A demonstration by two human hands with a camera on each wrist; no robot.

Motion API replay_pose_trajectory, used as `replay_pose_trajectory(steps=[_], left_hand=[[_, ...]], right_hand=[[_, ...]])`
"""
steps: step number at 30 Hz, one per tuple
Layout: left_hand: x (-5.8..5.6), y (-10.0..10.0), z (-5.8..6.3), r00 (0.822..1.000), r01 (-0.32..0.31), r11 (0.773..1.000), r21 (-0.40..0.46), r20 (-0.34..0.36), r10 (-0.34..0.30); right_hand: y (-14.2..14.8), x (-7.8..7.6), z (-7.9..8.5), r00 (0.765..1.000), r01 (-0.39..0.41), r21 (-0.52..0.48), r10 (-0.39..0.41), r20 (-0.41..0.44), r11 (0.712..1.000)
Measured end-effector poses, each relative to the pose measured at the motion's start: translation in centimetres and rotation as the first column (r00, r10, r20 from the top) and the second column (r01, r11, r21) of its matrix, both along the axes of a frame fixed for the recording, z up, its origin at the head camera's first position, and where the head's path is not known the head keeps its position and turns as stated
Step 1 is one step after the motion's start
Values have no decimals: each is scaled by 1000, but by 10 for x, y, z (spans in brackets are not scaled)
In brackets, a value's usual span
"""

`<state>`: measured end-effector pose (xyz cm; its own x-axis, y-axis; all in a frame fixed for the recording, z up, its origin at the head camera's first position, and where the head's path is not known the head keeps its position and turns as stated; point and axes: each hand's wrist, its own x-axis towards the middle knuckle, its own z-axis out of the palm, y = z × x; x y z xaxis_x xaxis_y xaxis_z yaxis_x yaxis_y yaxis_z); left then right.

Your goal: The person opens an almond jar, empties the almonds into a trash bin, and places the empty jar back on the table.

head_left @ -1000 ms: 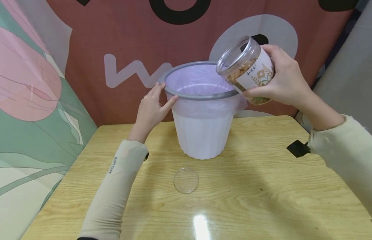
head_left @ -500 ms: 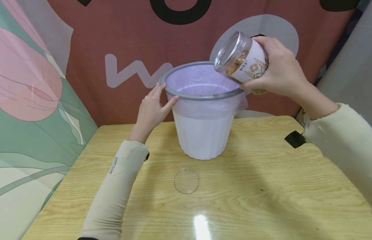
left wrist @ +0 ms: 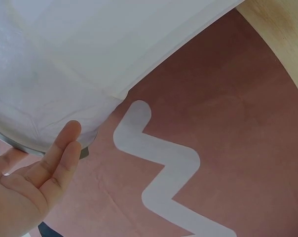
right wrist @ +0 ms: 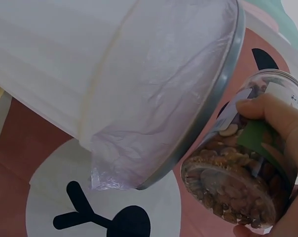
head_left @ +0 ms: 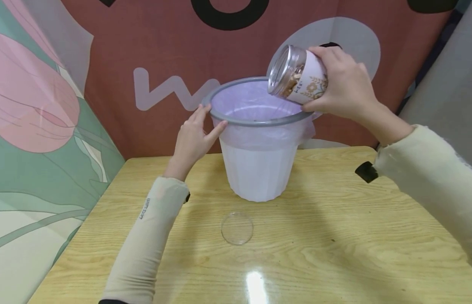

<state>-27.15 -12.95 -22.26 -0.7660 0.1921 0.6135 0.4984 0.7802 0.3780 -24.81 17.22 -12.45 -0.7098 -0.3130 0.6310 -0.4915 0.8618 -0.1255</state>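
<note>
A clear plastic jar (head_left: 296, 76) with a floral label holds brown nuts (right wrist: 228, 180). My right hand (head_left: 344, 80) grips its side, thumb along the lower front. Tilted well over, the jar points its open mouth left, above the right part of a white waste bin (head_left: 258, 171). A grey ring (head_left: 258, 123) runs round the bin's top over a lilac liner bag (head_left: 241, 101). On the ring's left side, my left hand (head_left: 192, 137) rests with fingers extended and thumb apart; in the left wrist view two fingertips (left wrist: 70, 131) lie against the bag outside.
A clear round lid (head_left: 237, 228) lies on the wooden table (head_left: 334, 261) in front of the bin. Close behind the bin hangs a red cloth (head_left: 163, 38) with printed shapes. Another printed cloth (head_left: 42, 126) hangs at the left.
My right hand has moved left, and the jar has tipped further toward horizontal over the bin. The left hand, bin and lid have stayed put.
</note>
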Motion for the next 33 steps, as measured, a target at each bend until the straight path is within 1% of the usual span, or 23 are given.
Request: replay_pose_trajectory(steps=[9, 15, 21, 27, 33], left_hand=[[0, -1, 0, 1000, -6, 1000, -10, -8, 6], [1, -1, 0, 1000, -9, 1000, -9, -3, 9], [1, -1, -2, 1000, -3, 1000, -7, -11, 3], [0, -1, -2, 1000, -1, 1000, -8, -9, 1], [0, -1, -3, 1000, -3, 1000, -9, -13, 3]], right_hand=[[-4, -4, -3, 999, 41, 54, -41, -4, 998], [-7, -7, -7, 998, 49, 100, -46, -35, 994], [-9, -7, -10, 997, 56, 107, -49, -67, 993], [-11, -8, -13, 995, 76, 110, -67, -76, 991], [-16, -8, -14, 995, 61, 125, -50, -88, 990]])
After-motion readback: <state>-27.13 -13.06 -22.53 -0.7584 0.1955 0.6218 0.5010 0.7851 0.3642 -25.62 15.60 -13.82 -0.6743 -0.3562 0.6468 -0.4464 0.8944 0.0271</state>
